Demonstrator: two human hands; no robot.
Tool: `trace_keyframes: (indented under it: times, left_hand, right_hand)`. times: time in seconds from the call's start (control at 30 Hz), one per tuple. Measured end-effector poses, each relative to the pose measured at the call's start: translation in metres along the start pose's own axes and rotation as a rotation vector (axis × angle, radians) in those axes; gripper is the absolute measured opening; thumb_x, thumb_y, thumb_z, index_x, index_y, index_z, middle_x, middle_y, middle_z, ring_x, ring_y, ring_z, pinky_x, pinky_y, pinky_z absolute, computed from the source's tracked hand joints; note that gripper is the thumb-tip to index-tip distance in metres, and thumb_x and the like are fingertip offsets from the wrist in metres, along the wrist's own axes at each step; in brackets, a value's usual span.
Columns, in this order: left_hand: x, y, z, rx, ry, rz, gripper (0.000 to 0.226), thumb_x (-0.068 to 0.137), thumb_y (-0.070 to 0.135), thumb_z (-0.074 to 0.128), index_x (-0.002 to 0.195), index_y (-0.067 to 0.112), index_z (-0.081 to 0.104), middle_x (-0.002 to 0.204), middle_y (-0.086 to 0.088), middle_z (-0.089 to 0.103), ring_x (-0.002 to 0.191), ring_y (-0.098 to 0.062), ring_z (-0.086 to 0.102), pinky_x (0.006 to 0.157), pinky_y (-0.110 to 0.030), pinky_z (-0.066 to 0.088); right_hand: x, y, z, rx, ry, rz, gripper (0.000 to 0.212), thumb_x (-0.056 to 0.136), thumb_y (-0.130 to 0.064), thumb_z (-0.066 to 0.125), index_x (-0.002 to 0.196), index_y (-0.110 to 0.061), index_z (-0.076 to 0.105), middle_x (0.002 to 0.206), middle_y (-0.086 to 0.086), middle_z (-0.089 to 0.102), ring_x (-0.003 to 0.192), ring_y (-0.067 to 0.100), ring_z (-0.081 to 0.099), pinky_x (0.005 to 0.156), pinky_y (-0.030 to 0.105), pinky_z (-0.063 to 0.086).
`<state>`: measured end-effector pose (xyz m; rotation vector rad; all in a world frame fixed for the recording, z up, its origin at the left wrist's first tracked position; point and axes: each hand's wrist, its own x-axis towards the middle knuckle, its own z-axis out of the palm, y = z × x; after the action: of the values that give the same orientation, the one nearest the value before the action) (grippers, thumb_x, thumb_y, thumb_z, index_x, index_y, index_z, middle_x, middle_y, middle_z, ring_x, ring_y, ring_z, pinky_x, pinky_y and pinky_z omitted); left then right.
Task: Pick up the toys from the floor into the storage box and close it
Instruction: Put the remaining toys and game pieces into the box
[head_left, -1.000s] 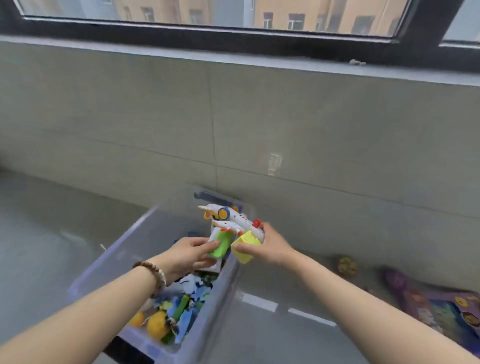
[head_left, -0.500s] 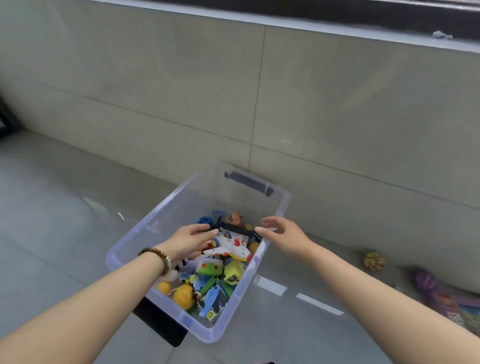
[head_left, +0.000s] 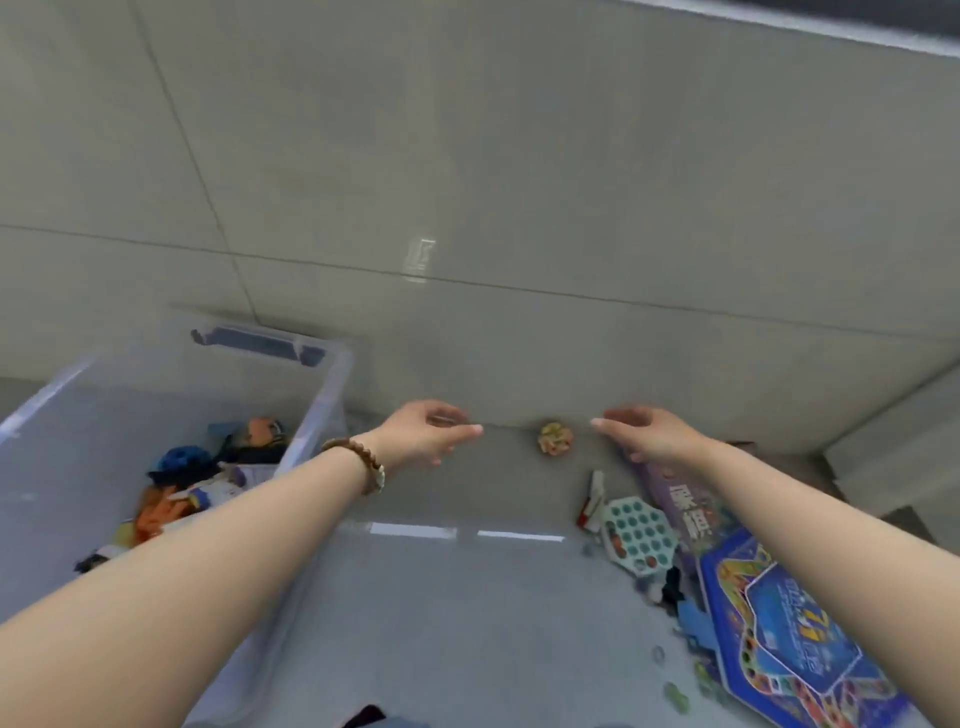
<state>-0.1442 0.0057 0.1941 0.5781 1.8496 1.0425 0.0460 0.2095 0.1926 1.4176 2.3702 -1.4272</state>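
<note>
The clear plastic storage box (head_left: 332, 384) stands on the floor at the left, with several colourful toys (head_left: 208, 483) inside and no lid on it. A small round yellow-orange toy (head_left: 555, 439) lies against the foot of the wall. My left hand (head_left: 431, 434) hovers just left of that toy, empty, with fingers apart. On the toy's right, my right hand (head_left: 644, 431) is stretched out, empty as well, fingers loosely spread. Neither hand touches the toy.
On the floor at the right lie a blue game board (head_left: 789, 639), a purple game box (head_left: 685, 504), a teal hexagonal peg tray (head_left: 641, 532), a small red-and-white piece (head_left: 592, 501) and scattered marbles (head_left: 675, 696). A grey tiled wall (head_left: 519, 208) rises right behind.
Both hands let go of the plane and blocks into the box, left it and swung right towards the round toy by the wall. The view turned right with them.
</note>
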Motion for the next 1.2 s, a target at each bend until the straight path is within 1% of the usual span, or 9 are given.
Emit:
trace_keyframes:
  times: [0.1, 0.27, 0.47, 0.6, 0.77, 0.87, 0.97, 1.1, 1.2]
  left_hand:
    - [0.042, -0.008, 0.044, 0.028, -0.032, -0.071, 0.048, 0.086, 0.029, 0.065, 0.127, 0.01, 0.051, 0.11, -0.004, 0.057, 0.095, -0.018, 0.056, 0.068, -0.021, 0.046]
    - [0.108, -0.031, 0.104, 0.056, -0.038, -0.178, 0.066, 0.086, 0.032, 0.065, 0.14, 0.011, 0.035, 0.136, -0.008, 0.046, 0.106, -0.022, 0.052, 0.084, -0.03, 0.042]
    - [0.192, -0.059, 0.154, 0.061, 0.043, -0.206, 0.083, 0.08, 0.04, 0.068, 0.146, 0.013, 0.024, 0.148, -0.009, 0.034, 0.12, -0.025, 0.05, 0.082, -0.032, 0.045]
    - [0.236, -0.073, 0.179, 0.056, 0.067, -0.17, 0.084, 0.081, 0.041, 0.066, 0.146, 0.011, 0.022, 0.148, -0.008, 0.032, 0.123, -0.026, 0.047, 0.091, -0.034, 0.045]
    - [0.274, -0.084, 0.192, 0.097, 0.079, -0.14, 0.062, 0.077, 0.045, 0.07, 0.126, 0.012, 0.049, 0.122, -0.007, 0.059, 0.1, -0.02, 0.056, 0.083, -0.032, 0.046]
    - [0.285, -0.088, 0.195, 0.103, 0.111, -0.125, 0.061, 0.073, 0.041, 0.074, 0.122, 0.011, 0.054, 0.116, -0.005, 0.062, 0.098, -0.021, 0.059, 0.08, -0.031, 0.048]
    - [0.285, -0.091, 0.195, 0.171, 0.122, -0.115, 0.061, 0.071, 0.041, 0.077, 0.118, 0.009, 0.058, 0.112, -0.005, 0.064, 0.101, -0.025, 0.062, 0.082, -0.031, 0.05]
    - [0.27, -0.095, 0.188, 0.184, 0.086, -0.111, 0.054, 0.064, 0.048, 0.079, 0.098, 0.008, 0.063, 0.093, -0.001, 0.068, 0.085, -0.02, 0.065, 0.078, -0.03, 0.054]
    - [0.24, -0.079, 0.169, 0.064, 0.055, -0.111, 0.036, 0.07, 0.041, 0.077, 0.087, 0.011, 0.066, 0.083, -0.005, 0.067, 0.073, -0.016, 0.061, 0.066, -0.03, 0.055]
  right_hand:
    - [0.01, 0.055, -0.025, 0.062, 0.076, 0.08, 0.067, 0.072, -0.05, 0.071, 0.125, -0.011, 0.056, 0.124, 0.002, 0.06, 0.107, 0.018, 0.059, 0.081, 0.024, 0.046]
    - [0.043, 0.131, -0.039, 0.131, 0.16, 0.192, 0.07, 0.078, -0.045, 0.069, 0.135, -0.011, 0.045, 0.137, 0.006, 0.049, 0.12, 0.024, 0.05, 0.099, 0.035, 0.043]
    - [0.106, 0.177, -0.018, 0.29, 0.31, 0.195, 0.074, 0.073, -0.044, 0.074, 0.134, -0.014, 0.045, 0.141, 0.006, 0.044, 0.122, 0.023, 0.05, 0.102, 0.042, 0.044]
    - [0.14, 0.191, -0.003, 0.33, 0.324, 0.218, 0.074, 0.078, -0.039, 0.071, 0.139, -0.015, 0.037, 0.129, 0.004, 0.046, 0.116, 0.017, 0.048, 0.096, 0.021, 0.035]
    - [0.169, 0.194, 0.008, 0.23, 0.314, 0.189, 0.068, 0.08, -0.04, 0.07, 0.136, -0.014, 0.041, 0.134, 0.005, 0.05, 0.114, 0.019, 0.05, 0.088, 0.021, 0.034]
    - [0.182, 0.195, 0.012, 0.206, 0.359, 0.224, 0.075, 0.079, -0.036, 0.071, 0.14, -0.01, 0.036, 0.131, 0.009, 0.052, 0.118, 0.023, 0.05, 0.096, 0.027, 0.036]
    - [0.184, 0.193, 0.023, 0.078, 0.348, 0.225, 0.066, 0.076, -0.034, 0.074, 0.132, -0.015, 0.046, 0.124, 0.012, 0.049, 0.11, 0.024, 0.053, 0.09, 0.027, 0.039]
    - [0.177, 0.182, 0.036, 0.051, 0.287, 0.188, 0.051, 0.074, -0.024, 0.076, 0.11, -0.018, 0.039, 0.106, 0.001, 0.047, 0.094, 0.017, 0.05, 0.076, 0.027, 0.04]
    - [0.163, 0.167, 0.035, 0.058, 0.272, 0.231, 0.06, 0.075, -0.023, 0.076, 0.117, -0.012, 0.035, 0.108, 0.005, 0.054, 0.098, 0.023, 0.056, 0.082, 0.033, 0.047]
